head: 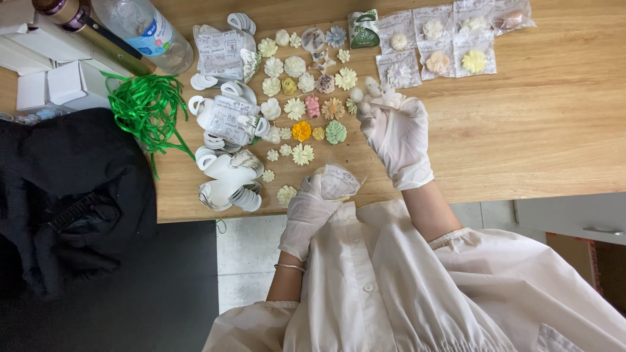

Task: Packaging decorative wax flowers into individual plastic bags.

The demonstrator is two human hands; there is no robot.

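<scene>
1. The left hand (305,212), gloved, is closed on a small clear packet (338,181) at the lower middle of the frame, at the near edge of the counter (541,130). Held there, the packet looks ready to be filled.
2. The right hand (396,133), also gloved, has its fingertips pinched on a small white flower piece (373,91) just above centre, beside the loose flower shapes (301,107). These lie spread singly, which probably makes them easy to pick out by colour.
3. Sealed packets (437,45), each with one flower, lie in rows at the upper right, apart from the loose ones.
4. Green ribbon (147,107) and stacks of white tags (228,176) sit to the left, near both hands.
5. Hard to make out: whether the packet already holds anything, and how many pieces the right hand's fingers grip. A bottle (147,29) is cut off at the upper left. A black cloth (72,189) hides whatever lies under it.
</scene>
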